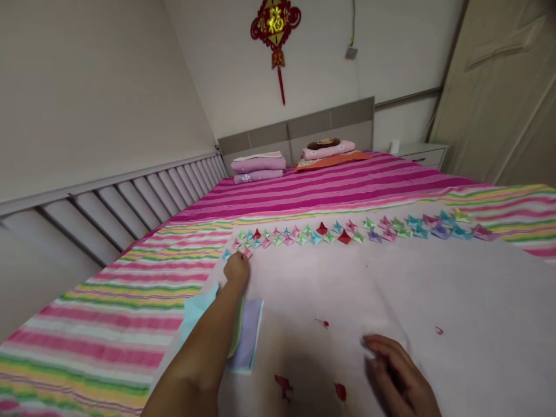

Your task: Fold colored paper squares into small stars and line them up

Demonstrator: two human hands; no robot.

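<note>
My left hand (237, 268) is reached out to the far left of a white sheet (304, 284), its fingers curled closed at the end of the folded paper rows. Right at its fingertips sits a pink folded paper boat (247, 252), and a blue folded piece (226, 254) lies just left of it; what the fingers hold, if anything, is hidden. Several small folded boats in many colours, among them a red one (344, 236), run in rows along the sheet's far edge. Low on the right, my right hand (402, 373) hovers or rests over the sheet with loosely bent fingers apart, nothing visible in them.
Under my left forearm lie a light blue paper (197, 310) and a stack of purple paper (249, 336). Red marks or scraps (284, 385) dot the sheet. Around it spreads a striped bed cover (104, 324). A bed rail (143, 194) runs along the left; folded bedding (258, 165) sits by the headboard.
</note>
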